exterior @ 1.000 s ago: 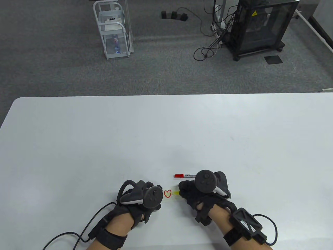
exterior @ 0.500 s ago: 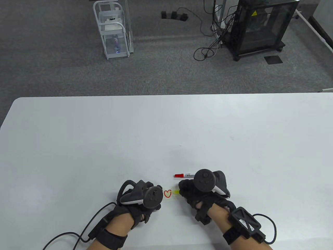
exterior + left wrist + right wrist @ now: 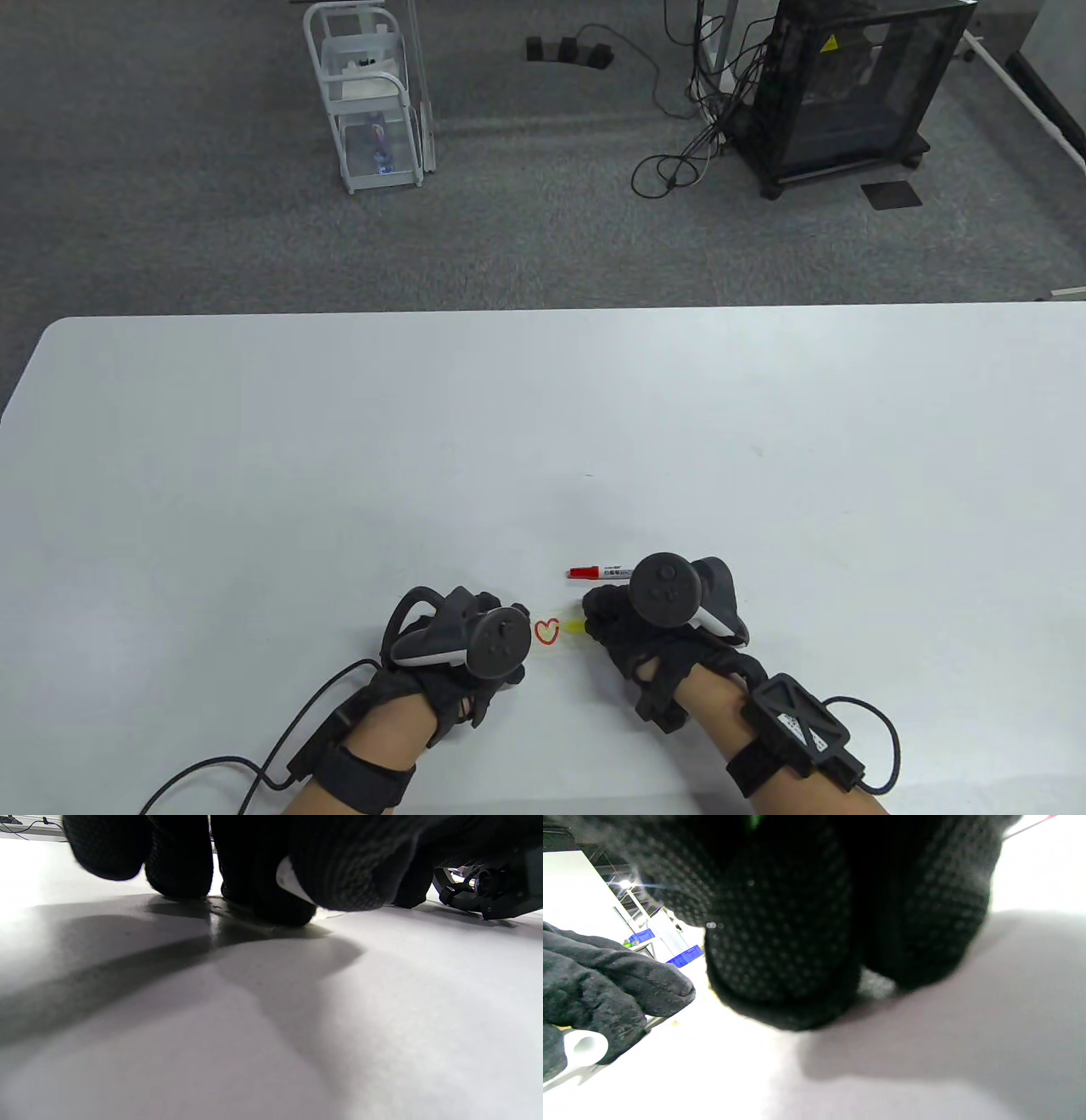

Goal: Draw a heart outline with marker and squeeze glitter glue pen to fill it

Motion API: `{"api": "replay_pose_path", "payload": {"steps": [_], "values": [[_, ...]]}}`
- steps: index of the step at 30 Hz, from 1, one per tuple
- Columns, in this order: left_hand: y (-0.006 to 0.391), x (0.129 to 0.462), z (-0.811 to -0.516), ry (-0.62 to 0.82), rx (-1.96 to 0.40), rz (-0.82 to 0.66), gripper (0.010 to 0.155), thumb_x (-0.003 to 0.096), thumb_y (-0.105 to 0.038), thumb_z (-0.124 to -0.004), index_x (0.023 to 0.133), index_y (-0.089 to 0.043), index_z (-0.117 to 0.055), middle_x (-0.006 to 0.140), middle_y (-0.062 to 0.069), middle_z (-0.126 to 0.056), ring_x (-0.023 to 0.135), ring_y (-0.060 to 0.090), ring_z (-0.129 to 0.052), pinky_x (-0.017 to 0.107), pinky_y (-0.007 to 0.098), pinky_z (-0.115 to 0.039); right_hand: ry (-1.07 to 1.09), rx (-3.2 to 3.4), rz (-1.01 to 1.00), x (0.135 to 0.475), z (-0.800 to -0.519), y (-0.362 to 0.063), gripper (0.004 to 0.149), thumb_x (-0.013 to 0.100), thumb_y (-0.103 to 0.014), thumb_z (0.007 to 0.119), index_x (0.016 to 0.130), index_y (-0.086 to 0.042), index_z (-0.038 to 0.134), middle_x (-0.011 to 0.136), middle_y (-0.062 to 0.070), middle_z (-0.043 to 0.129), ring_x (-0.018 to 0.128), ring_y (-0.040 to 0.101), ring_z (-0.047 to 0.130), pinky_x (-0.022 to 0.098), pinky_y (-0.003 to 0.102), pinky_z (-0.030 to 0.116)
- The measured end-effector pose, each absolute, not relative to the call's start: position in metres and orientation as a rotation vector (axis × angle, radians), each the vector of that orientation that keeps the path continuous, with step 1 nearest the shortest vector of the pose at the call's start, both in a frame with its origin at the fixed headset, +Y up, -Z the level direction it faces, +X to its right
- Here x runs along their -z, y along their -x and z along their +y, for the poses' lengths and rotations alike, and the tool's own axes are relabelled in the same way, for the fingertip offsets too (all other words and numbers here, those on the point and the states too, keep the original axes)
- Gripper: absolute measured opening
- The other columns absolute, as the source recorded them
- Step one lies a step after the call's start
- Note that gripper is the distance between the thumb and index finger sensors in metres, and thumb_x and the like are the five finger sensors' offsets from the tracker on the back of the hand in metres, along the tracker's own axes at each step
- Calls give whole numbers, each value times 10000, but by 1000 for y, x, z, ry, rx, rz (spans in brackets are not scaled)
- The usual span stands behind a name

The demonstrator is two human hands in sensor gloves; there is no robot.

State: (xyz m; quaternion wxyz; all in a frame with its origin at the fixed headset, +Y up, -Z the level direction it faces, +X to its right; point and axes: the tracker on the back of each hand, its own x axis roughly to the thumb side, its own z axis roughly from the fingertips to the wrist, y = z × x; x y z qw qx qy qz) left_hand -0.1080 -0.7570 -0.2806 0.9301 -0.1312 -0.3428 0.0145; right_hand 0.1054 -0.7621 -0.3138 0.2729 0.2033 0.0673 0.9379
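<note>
Curled round a yellow glitter glue pen (image 3: 577, 628), my right hand (image 3: 645, 632) keeps its grip clamped, the pen's yellowish tip poking out toward the left from under the gloved fingers; that tip lies just beside the right edge of the small red heart outline (image 3: 547, 632) drawn on the white bench (image 3: 543, 424); whether the tip touches the line I cannot tell. My left hand (image 3: 458, 649) rests on the bench just to the left of the heart, its black gloved fingers (image 3: 178, 861) curled down with the tips on the surface in the left wrist view; something small and white (image 3: 290, 882) shows between two of them there, and in the right wrist view a white tube end (image 3: 583, 1047) sits under that same hand, so its grip seems closed on a small white piece, though I cannot tell what the piece is. The red-capped white marker (image 3: 598, 572) lies flat on the bench just behind my right hand, cap pointing left, its far end hidden under the dark round tracker (image 3: 666, 590) strapped to that hand; a matching tracker (image 3: 496, 643) sits on the back of the left. Beyond the bench, on the grey carpet, stand a white wire rack (image 3: 369, 102) and a black cabinet on castors (image 3: 848, 85) with loose cables (image 3: 679, 144) beside it.
</note>
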Motion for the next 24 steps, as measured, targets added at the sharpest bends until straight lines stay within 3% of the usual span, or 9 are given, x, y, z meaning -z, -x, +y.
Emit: {"api": "replay_pose_path", "payload": {"steps": [24], "values": [[108,281,-757,268,-32,-703,464,450,-418,-820,827,-149,-855,1070,38,-749,951,400,-739,591,540,-703,-531,-2525,180,314,-761,-105,435,417,-308,857,784,-77,893,512,92,1055,215,62,1105,201,281,1016]]}}
